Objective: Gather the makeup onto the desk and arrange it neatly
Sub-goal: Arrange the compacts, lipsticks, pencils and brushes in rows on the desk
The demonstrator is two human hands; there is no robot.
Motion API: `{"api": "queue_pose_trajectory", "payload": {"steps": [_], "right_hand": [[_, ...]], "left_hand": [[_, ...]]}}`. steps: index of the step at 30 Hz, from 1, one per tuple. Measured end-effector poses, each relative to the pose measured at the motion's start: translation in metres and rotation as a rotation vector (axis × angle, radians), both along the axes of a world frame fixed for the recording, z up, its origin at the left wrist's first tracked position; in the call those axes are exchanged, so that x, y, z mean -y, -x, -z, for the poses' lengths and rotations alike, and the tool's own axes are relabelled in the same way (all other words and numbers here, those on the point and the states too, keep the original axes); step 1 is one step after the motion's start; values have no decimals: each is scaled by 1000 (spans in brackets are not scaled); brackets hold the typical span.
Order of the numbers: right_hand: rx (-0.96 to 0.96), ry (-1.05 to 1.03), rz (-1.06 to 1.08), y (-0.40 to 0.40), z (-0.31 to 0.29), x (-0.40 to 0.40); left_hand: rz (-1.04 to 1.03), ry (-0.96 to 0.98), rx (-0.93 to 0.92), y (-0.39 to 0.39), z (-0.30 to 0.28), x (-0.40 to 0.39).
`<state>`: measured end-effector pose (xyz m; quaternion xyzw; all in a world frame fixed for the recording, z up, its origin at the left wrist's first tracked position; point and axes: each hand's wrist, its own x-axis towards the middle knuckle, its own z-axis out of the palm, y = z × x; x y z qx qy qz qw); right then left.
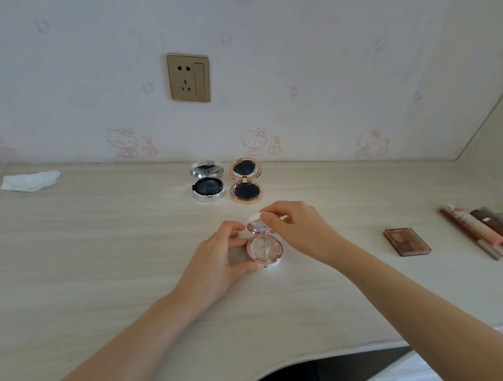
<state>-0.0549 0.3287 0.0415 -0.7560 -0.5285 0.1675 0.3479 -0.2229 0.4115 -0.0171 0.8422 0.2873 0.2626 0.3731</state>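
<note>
At the centre of the pale wood-grain desk (97, 255), a pink compact (265, 250) lies open, its lid raised toward the wall and its clear inner cover facing up. Left hand (221, 255): grip clamped on the base of the pink compact, thumb at the near rim and fingers curled round the left side. Right hand (295, 224): grip pinched on the upper edge of the raised lid, thumb and forefinger together on it.

Behind the hands, near the wall, two further compacts stand open side by side, just apart: a silver compact (207, 185) to the left and a rose-gold compact (245, 181) to the right, each showing a dark puff in its base and a mirror in its upright lid.

To the right, well apart from the hands, a brown eyeshadow palette (406, 241) lies flat. Beyond it, at the right edge, a cluster of slender lip products and pencils (479, 232) lies side by side, partly cut off by the frame.

At far left, a crumpled white tissue (30, 180) rests on the desk. A gold wall socket (188, 77) sits above, on patterned wallpaper.
</note>
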Motion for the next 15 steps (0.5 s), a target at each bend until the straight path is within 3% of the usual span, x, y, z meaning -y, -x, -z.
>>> {"api": "queue_pose_trajectory", "payload": {"steps": [6, 15], "right_hand": [[-100, -74, 138, 2, 10, 21], [158, -128, 61, 33, 52, 59]], "left_hand": [[2, -7, 3, 0, -1, 3], [-29, -11, 7, -1, -1, 6]]}}
